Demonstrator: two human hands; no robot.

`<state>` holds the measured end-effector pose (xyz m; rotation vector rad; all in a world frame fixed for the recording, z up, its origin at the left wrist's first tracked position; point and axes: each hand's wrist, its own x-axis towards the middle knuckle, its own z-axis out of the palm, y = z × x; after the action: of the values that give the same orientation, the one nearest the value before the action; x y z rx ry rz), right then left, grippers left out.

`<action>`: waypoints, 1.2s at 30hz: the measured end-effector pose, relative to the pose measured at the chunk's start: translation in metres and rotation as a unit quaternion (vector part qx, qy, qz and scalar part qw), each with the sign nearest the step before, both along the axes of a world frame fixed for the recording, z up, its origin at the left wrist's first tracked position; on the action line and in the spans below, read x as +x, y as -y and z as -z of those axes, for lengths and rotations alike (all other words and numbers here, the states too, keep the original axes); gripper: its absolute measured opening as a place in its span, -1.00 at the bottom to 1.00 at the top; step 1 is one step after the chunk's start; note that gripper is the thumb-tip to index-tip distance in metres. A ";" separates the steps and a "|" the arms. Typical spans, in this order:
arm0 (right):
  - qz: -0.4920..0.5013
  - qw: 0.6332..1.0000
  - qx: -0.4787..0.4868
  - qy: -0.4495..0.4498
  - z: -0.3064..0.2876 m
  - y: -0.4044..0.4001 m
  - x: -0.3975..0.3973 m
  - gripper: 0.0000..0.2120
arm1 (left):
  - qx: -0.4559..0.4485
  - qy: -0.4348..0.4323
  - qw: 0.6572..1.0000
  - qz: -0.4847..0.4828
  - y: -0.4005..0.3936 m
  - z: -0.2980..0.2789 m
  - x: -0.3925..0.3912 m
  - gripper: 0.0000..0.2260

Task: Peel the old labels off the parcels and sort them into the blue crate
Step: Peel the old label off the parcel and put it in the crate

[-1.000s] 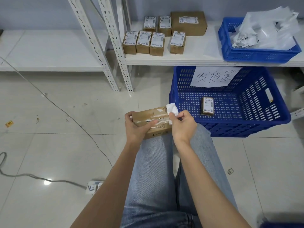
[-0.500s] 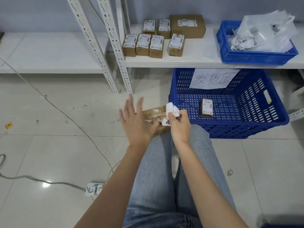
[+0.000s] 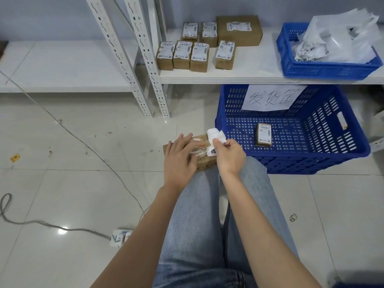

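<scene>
In the head view, a brown parcel [image 3: 202, 161] is being pressed flat onto the knees by the left hand [image 3: 180, 161], its grip spread open with the fingers lying across the top, while a crumpled white label [image 3: 216, 140] is being pinched in the right hand [image 3: 229, 157], one end apparently still stuck to the parcel. The blue crate [image 3: 342, 142] is being kept just to the right, on the floor, with one parcel inside. The label is judged likely to be torn if pulled sharply, leaving remnants, and the parcel could be slid off the knees, since it is only being pressed, not clasped.
</scene>
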<state>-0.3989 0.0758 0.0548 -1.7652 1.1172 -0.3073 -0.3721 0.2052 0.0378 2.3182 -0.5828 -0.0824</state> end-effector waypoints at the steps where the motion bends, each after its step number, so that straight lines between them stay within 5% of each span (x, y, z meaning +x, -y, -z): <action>1: 0.001 1.000 -0.004 -0.005 0.000 0.001 0.001 -0.73 | 0.002 0.010 1.000 -0.002 -0.001 0.003 0.000 -0.57; 11: 0.046 0.997 0.054 -0.007 0.001 0.004 0.000 -0.77 | 0.010 0.012 1.000 -0.014 0.004 0.002 -0.001 -0.55; 16: 0.042 0.980 0.194 0.029 0.003 0.000 -0.003 -0.77 | 0.035 0.016 0.999 -0.017 0.004 0.004 0.000 -0.57; 21: 0.060 0.939 0.335 0.054 -0.002 0.001 -0.004 -0.42 | 0.035 0.036 0.999 -0.019 0.011 -0.002 0.001 -0.59; 28: 0.071 0.905 0.408 0.097 -0.004 0.001 -0.006 -0.14 | 0.032 0.044 0.998 -0.019 0.013 -0.003 0.000 -0.58; 36: 0.084 0.892 0.424 0.134 -0.009 0.003 -0.006 -0.06 | 0.031 0.009 0.999 -0.044 0.008 0.000 0.001 -0.65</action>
<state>-0.4052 0.0728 0.0640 -0.8260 0.9855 -0.1212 -0.3711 0.1970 0.0379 2.4033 -0.4919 -0.0389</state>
